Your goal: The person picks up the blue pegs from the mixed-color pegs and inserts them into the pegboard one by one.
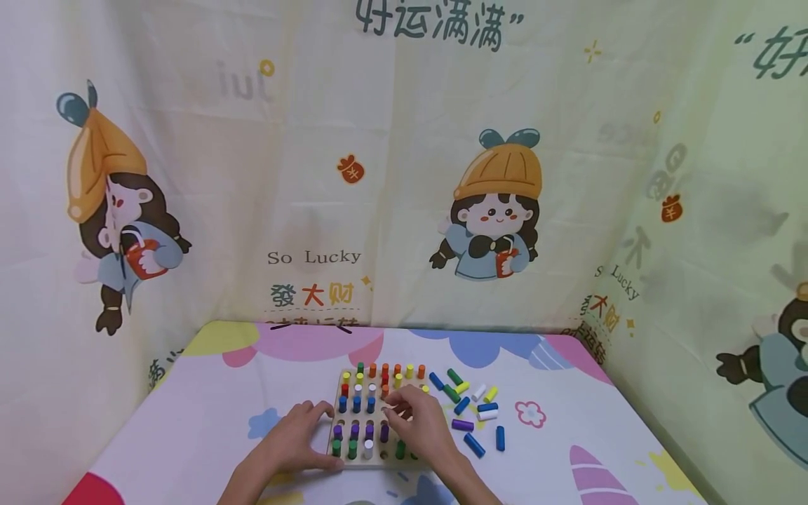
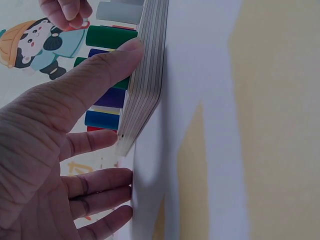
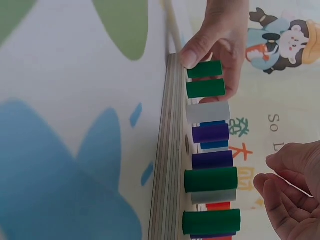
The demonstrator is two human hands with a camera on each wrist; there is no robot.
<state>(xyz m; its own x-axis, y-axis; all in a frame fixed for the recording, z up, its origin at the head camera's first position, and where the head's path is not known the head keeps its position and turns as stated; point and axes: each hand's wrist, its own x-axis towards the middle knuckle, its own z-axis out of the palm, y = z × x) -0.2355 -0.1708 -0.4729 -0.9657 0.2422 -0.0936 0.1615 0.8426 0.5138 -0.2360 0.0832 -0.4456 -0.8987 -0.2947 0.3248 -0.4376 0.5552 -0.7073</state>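
A wooden pegboard [image 1: 372, 463] carries rows of coloured pegs standing in its holes. My left hand [image 1: 297, 436] grips its near left corner; in the left wrist view the thumb [image 2: 107, 65] lies along the near edge and the index finger reaches the left side. Above the middle of the board hovers my right hand [image 1: 419, 421], thumb and index tips close together with a small gap. No peg shows between them in the right wrist view, where the right hand [image 3: 292, 187] appears beside green pegs [image 3: 211, 180] and purple pegs [image 3: 212, 160]. Part of the board is hidden beneath this hand.
Right of the board lie several loose pegs, among them a purple peg [image 1: 463, 425], a blue peg [image 1: 474, 445] and a white peg [image 1: 488, 415]. A patterned cloth [image 1: 536, 470] covers the table. Printed curtains [image 1: 391, 210] hang behind and at both sides.
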